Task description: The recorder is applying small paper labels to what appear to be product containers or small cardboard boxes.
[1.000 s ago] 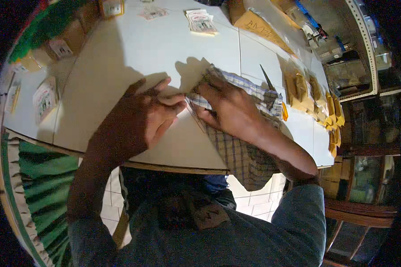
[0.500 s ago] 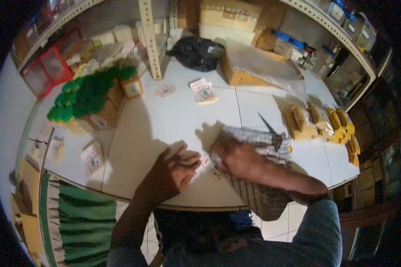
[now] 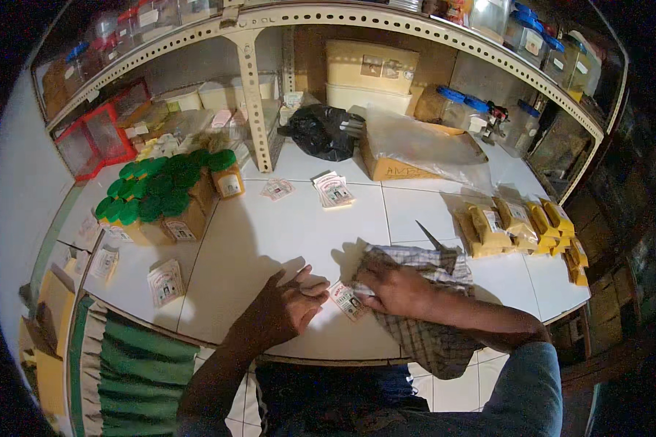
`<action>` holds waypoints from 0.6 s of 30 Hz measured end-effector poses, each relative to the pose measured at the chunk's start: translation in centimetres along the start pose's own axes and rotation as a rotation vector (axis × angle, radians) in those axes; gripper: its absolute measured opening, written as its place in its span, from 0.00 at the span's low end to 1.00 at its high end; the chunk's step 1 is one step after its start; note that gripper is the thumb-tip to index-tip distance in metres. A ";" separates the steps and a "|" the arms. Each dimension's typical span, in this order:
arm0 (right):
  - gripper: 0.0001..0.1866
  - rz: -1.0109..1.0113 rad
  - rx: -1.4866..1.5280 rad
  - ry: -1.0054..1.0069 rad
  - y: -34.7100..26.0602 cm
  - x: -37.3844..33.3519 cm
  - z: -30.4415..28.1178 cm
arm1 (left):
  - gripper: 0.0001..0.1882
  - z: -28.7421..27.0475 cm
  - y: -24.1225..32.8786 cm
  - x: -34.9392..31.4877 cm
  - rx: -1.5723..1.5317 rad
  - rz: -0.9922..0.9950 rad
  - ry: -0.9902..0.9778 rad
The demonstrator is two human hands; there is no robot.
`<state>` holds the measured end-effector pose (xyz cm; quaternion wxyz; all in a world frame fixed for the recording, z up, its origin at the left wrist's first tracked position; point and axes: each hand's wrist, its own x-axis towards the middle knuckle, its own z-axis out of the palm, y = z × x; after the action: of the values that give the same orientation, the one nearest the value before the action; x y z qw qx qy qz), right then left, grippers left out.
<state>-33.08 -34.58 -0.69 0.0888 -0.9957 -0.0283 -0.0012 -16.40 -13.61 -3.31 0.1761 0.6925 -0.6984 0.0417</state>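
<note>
A small printed label [image 3: 348, 301] in white, red and green lies on the white tabletop between my hands. My left hand [image 3: 297, 302] is at its left edge, fingers bent but apart, with nothing seen in them. Just right of the label, my right hand [image 3: 395, 290] is closed on a checked cloth [image 3: 423, 331], which spreads under my forearm and hangs over the table's front edge. A dark pointed blade [image 3: 428, 234] sticks out beyond the cloth; its other end is hidden.
Several green-lidded jars [image 3: 153, 191] crowd the left side. Label stacks lie near them [image 3: 166, 282] and farther back [image 3: 333, 189]. Filled yellow-brown packets [image 3: 514, 222] line the right. A black plastic bag [image 3: 324, 132], a cardboard box [image 3: 408, 169] and a metal shelf post [image 3: 250, 102] stand behind.
My right hand has drawn slightly right with the cloth, uncovering more of the label. My left hand has barely moved. The view has tilted up, showing more of the shelves.
</note>
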 end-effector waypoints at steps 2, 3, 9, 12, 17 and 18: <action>0.31 -0.144 -0.134 0.191 0.2 -0.4 1.0 | 0.13 0.0 0.1 0.2 0.047 0.037 -0.050; 0.30 -0.247 -0.224 0.289 -0.1 -0.3 1.7 | 0.13 0.0 -0.1 0.6 0.030 0.032 -0.066; 0.23 -0.258 -0.100 0.214 0.8 -1.2 1.1 | 0.05 0.5 -2.0 1.5 0.014 0.165 -0.086; 0.20 -0.194 -0.144 0.296 2.3 -1.9 0.0 | 0.06 -0.2 -2.1 2.8 -0.013 0.117 -0.221; 0.21 -0.096 -0.142 0.315 1.4 -1.8 0.9 | 0.09 0.2 -2.4 3.9 -0.062 0.215 -0.178; 0.22 -0.087 -0.175 0.318 1.1 -1.9 0.9 | 0.10 0.4 -2.4 4.0 -0.136 0.223 -0.103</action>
<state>-34.91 -35.65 -1.80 0.0052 -0.9846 -0.0569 -0.1649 -14.00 -17.64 -2.93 0.1808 0.5984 -0.7802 -0.0219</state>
